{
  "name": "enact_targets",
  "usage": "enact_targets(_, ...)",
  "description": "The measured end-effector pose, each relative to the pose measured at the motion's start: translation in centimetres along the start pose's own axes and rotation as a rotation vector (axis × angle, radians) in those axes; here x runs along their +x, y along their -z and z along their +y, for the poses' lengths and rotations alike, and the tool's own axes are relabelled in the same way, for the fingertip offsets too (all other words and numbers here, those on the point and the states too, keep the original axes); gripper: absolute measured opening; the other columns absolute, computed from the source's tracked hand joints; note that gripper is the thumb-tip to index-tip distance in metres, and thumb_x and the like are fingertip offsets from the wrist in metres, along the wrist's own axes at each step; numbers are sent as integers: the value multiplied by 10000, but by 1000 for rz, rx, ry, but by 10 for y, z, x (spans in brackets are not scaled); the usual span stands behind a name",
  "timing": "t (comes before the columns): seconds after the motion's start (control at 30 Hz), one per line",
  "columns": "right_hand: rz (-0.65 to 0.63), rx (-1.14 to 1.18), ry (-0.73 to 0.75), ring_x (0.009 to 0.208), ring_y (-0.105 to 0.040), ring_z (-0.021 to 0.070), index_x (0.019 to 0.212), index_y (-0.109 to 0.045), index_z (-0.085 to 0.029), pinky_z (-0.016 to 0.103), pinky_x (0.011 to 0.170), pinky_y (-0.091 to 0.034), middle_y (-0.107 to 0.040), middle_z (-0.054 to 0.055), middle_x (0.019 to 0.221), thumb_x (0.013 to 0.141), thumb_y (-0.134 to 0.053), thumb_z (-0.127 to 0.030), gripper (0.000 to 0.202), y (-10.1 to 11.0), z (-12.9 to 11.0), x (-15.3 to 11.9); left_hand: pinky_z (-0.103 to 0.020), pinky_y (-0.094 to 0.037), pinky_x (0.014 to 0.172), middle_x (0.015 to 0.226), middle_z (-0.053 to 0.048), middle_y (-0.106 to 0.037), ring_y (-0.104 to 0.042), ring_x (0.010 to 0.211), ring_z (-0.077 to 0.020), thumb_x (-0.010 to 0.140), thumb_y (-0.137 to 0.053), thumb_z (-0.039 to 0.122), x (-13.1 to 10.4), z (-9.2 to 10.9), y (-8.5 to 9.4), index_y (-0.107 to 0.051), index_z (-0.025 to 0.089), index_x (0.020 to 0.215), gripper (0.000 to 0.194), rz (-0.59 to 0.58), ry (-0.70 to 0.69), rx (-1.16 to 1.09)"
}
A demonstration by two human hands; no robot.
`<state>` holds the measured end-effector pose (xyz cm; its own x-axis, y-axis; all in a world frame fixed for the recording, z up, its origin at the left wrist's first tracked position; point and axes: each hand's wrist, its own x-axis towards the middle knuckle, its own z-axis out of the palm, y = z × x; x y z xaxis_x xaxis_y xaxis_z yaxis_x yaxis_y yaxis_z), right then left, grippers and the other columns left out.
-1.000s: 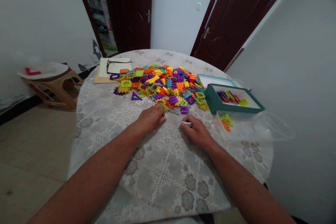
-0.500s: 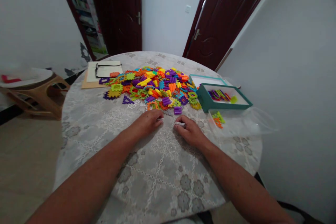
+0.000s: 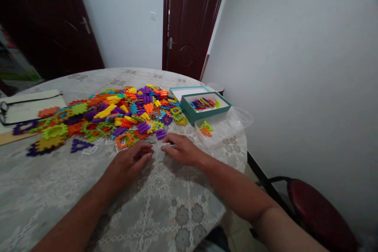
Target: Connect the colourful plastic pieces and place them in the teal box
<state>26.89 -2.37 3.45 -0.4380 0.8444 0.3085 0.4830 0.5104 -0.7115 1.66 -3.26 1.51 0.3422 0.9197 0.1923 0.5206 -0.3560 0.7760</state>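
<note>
Thin white pieces (image 3: 169,145), too small to count, are pinched by one right hand (image 3: 186,150) inside the right edge of one round, cloth-covered table (image 3: 159,197). One left hand (image 3: 128,163) is parted narrowly.

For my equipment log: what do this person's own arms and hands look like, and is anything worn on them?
The left hand and right hand are ungloved, with no watch or bracelet visible. The left forearm and right forearm are bare, with no sleeve or cable in view.
</note>
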Motion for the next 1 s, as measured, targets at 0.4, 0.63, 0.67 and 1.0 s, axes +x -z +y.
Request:
enact_targets(0.4,567,-853,-555,1011,-693,306,1217,-725,-93,394,936,-489,-761,231,1150,932,-498,-239,392,247,112,-28,-420,-598,878,1053,20,-717,-684,843,-219,929,-577,457,1,-5,38,-643,310,1098,232,604,175,279)
enact_targets(0.63,363,-1004,-792,903,-723,317,1105,-802,-110,419,806,-483,-770,259,1051,821,-599,-168,354,280,178,-53,-413,-579,932,1130,-89,-714,-678,1029,-265,911,-585,361,6,-26,45,-681,223,1135,280,756,186,238)
enact_targets(0.67,371,-1003,-790,877,-719,325,1096,-808,-104,435,779,-478,-764,274,1030,805,-608,-162,358,280,183,-54,-416,-575,948,1137,-93,-715,-678,1045,-265,910,-582,347,6,-31,46,-683,217,1144,286,765,200,232)
enact_targets(1.0,525,-888,-193,1008,-684,310,1049,-772,-160,458,959,-512,-748,209,1081,880,-500,-205,323,188,108,-22,-434,-541,1009,1097,-92,-732,-666,1046,-262,919,-579,254,7,-43,47,-683,223,1089,202,688,217,299)
